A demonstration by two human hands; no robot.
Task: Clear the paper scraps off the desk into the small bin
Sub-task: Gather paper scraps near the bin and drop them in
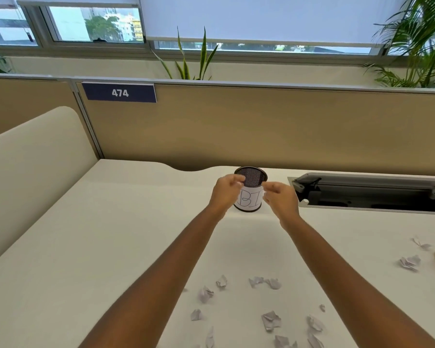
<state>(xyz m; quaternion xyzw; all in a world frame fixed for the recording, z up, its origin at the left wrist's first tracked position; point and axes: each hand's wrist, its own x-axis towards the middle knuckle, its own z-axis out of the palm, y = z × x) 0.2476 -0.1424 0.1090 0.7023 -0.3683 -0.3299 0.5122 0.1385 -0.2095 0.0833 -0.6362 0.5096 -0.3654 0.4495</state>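
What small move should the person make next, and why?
Probably draw the right hand back to the scraps lying nearer the body and pick one up. The right hand and the left hand hover on either side of the small bin, no paper shows in them, and many scraps lie on the desk.

Between the hands, a dark metal mesh bin (251,175) is seen, wrapped in white paper; a matt desk (111,234) lies beneath.
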